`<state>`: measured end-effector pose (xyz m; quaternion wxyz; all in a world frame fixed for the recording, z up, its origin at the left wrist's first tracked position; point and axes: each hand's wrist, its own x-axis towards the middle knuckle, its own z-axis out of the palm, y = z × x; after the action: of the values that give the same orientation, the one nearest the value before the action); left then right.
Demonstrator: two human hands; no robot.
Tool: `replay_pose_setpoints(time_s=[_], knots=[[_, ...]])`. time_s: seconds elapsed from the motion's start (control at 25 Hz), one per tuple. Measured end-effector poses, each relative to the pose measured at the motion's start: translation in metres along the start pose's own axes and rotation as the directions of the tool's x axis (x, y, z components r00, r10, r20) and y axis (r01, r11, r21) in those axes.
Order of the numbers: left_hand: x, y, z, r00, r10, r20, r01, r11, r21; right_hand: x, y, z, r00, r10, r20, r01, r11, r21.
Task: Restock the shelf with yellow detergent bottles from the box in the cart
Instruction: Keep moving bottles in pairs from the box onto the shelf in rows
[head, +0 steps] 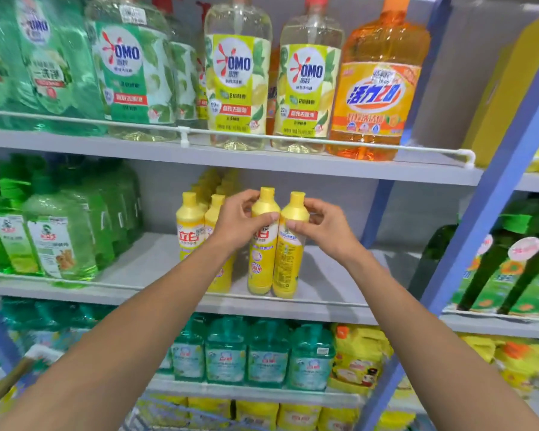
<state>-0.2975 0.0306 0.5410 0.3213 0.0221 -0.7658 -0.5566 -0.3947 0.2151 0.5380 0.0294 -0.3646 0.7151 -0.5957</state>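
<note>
Two yellow detergent bottles stand upright side by side at the front of the middle shelf [339, 284]. My left hand [240, 222] grips the neck of the left bottle [262, 259]. The shoulder of the right bottle [288, 265] is held by my right hand [324, 227], and its back label faces me. More yellow bottles [189, 228] stand in rows to the left and behind. The cart and its box are mostly out of view; only a cart edge [168, 412] shows at the bottom.
Green detergent jugs [59, 237] fill the left of the middle shelf. Large clear and orange bottles [377, 85] stand on the shelf above, teal bottles [262, 356] below. A blue upright post [486, 194] bounds the bay on the right. Bare shelf lies right of the held bottles.
</note>
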Motion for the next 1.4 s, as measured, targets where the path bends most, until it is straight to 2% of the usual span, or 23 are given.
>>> replay_pose_setpoints(time_s=[0.2,0.32,0.4,0.6,0.68,0.96,1.04,1.2,1.24,1.4], knots=[[0.001,-0.032,0.020,0.996,-0.066,-0.061,0.067,0.998,0.018,0.015,0.036,-0.001,0.999,0.051,0.013,-0.051,0.999,0.010],[-0.001,-0.040,0.023,0.992,-0.095,-0.081,0.092,0.995,-0.032,0.011,0.051,0.000,0.999,0.054,0.000,-0.054,0.997,0.047],[-0.006,-0.048,0.022,0.992,-0.119,-0.036,0.116,0.991,-0.069,0.005,0.061,0.000,0.998,0.068,0.000,-0.068,0.994,0.085],[-0.027,-0.091,0.019,0.962,-0.217,0.167,0.224,0.974,-0.024,-0.014,0.086,0.013,0.993,0.114,0.036,-0.117,0.988,0.103],[-0.032,-0.103,0.018,0.957,-0.226,0.180,0.234,0.972,-0.022,-0.018,0.094,0.018,0.993,0.122,0.002,-0.121,0.986,0.115],[-0.037,-0.099,0.035,0.983,-0.182,-0.030,0.183,0.981,0.061,-0.022,0.098,0.046,0.946,0.154,-0.284,-0.129,0.986,0.107],[-0.037,-0.097,0.033,0.979,-0.201,-0.019,0.202,0.977,0.070,-0.026,0.100,0.046,0.959,0.151,-0.240,-0.122,0.984,0.133],[-0.035,-0.101,0.021,0.960,-0.244,0.137,0.238,0.969,0.061,-0.039,0.106,0.029,0.989,0.145,0.005,-0.145,0.985,0.097],[-0.035,-0.103,0.020,0.958,-0.247,0.148,0.240,0.969,0.065,-0.041,0.108,0.029,0.988,0.154,0.006,-0.154,0.985,0.073],[-0.039,-0.106,0.024,0.970,-0.230,0.078,0.224,0.972,0.073,-0.042,0.114,0.050,0.954,0.183,-0.237,-0.194,0.981,-0.024]])
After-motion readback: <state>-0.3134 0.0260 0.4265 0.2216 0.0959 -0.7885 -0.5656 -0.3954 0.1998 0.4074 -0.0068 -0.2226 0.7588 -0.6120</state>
